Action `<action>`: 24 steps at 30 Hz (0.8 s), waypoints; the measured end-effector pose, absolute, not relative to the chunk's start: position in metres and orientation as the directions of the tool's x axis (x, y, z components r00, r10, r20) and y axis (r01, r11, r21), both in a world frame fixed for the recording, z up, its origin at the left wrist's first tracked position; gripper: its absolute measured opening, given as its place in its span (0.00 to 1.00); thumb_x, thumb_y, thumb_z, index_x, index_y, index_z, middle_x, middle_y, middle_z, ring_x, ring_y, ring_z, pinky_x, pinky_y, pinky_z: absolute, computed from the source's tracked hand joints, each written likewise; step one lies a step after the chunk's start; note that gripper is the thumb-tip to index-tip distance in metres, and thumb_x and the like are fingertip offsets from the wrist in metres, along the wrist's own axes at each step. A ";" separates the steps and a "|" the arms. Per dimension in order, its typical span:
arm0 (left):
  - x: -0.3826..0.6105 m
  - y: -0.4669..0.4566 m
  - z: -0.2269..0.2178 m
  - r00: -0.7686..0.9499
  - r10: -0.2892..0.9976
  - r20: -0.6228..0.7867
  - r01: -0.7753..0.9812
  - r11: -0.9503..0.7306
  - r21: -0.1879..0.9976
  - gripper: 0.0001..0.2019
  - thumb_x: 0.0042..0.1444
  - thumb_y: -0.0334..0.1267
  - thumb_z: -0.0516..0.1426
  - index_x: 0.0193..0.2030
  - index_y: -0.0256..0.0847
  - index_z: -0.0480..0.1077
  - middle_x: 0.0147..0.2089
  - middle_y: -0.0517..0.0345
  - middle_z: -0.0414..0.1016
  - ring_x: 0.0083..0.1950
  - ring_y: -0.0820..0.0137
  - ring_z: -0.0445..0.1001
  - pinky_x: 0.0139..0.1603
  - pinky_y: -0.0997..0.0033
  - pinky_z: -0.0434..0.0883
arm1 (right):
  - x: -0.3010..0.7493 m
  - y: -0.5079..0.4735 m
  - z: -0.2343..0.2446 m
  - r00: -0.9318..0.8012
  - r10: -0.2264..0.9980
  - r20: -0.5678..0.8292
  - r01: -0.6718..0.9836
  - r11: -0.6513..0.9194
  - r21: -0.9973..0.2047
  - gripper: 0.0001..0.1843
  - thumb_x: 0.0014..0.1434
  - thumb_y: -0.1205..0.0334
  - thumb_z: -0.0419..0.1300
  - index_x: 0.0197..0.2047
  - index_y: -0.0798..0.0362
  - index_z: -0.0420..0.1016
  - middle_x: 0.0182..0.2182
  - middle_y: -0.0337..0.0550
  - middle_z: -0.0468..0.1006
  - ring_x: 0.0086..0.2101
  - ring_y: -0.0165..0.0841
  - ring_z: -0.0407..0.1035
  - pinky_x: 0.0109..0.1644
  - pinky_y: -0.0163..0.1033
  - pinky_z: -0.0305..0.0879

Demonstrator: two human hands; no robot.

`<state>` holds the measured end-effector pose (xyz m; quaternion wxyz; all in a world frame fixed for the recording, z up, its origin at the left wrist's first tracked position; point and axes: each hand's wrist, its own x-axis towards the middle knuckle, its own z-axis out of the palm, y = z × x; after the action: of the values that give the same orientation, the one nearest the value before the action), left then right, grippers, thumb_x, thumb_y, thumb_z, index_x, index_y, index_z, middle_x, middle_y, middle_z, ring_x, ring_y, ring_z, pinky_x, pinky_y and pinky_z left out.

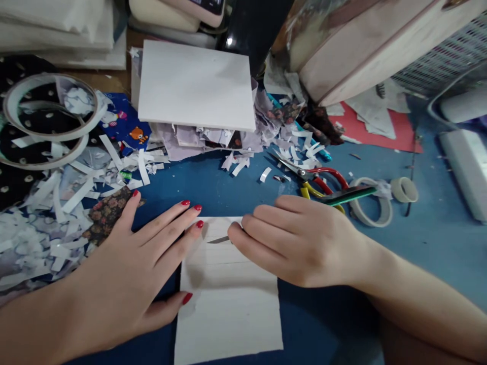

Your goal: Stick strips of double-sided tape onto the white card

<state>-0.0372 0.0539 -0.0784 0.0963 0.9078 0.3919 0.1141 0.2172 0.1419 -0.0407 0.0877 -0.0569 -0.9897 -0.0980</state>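
A white sheet [232,309] with faint lines across it lies on the blue tabletop in front of me. My left hand [152,258] is spread with its fingers apart, its fingertips at the sheet's left edge. Over the sheet's upper right, my right hand [300,238] is closed around a craft knife. The thin grey blade [218,240] points left and touches or nearly touches the paper; I cannot tell which. A dark, green-edged handle [353,195] shows beyond the knuckles, roughly in line with the blade. The grip itself is hidden by my fingers.
Paper shreds [41,238] and tape rolls [53,106] crowd the left. A white board [198,83] rests on paper scraps at the back. Red-and-yellow-handled tools [327,177], a tape roll [371,215] and a white power strip [466,172] lie to the right.
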 end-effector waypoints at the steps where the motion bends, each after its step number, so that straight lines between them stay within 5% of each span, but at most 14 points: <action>1: -0.037 0.053 -0.078 0.661 0.741 0.122 0.697 -0.666 0.266 0.25 0.70 0.46 0.46 0.67 0.35 0.64 0.69 0.43 0.65 0.69 0.53 0.64 0.75 0.40 0.29 | 0.218 0.142 -0.041 -0.978 0.095 0.184 0.128 0.976 0.179 0.06 0.66 0.71 0.56 0.39 0.58 0.74 0.27 0.39 0.75 0.28 0.30 0.63 0.28 0.40 0.53; 10: -0.036 0.051 -0.077 0.633 0.772 0.061 0.719 -0.615 0.323 0.26 0.68 0.48 0.48 0.68 0.41 0.64 0.69 0.46 0.66 0.69 0.48 0.64 0.74 0.32 0.37 | 0.217 0.142 -0.042 -0.980 0.105 0.168 0.134 0.976 0.173 0.08 0.66 0.71 0.55 0.38 0.57 0.75 0.25 0.39 0.73 0.27 0.30 0.62 0.28 0.39 0.52; 19: -0.041 0.057 -0.079 0.701 0.704 0.114 0.663 -0.702 0.260 0.27 0.68 0.48 0.47 0.68 0.35 0.62 0.72 0.45 0.61 0.72 0.57 0.59 0.75 0.48 0.22 | 0.217 0.142 -0.041 -0.981 0.101 0.166 0.130 0.976 0.174 0.07 0.66 0.72 0.55 0.39 0.59 0.75 0.26 0.40 0.73 0.28 0.31 0.61 0.30 0.40 0.51; 24: -0.040 0.056 -0.081 0.677 0.726 0.123 0.678 -0.679 0.280 0.25 0.68 0.47 0.47 0.67 0.36 0.63 0.70 0.45 0.64 0.70 0.54 0.62 0.75 0.42 0.26 | 0.216 0.137 -0.037 -0.983 0.124 0.132 0.149 0.969 0.198 0.08 0.66 0.71 0.55 0.41 0.59 0.75 0.26 0.41 0.74 0.29 0.32 0.62 0.29 0.39 0.52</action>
<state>-0.0399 0.0561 -0.0807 0.1062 0.9094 0.3861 0.1125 0.2164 0.1365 -0.0365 0.0596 -0.0690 -0.9904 -0.1041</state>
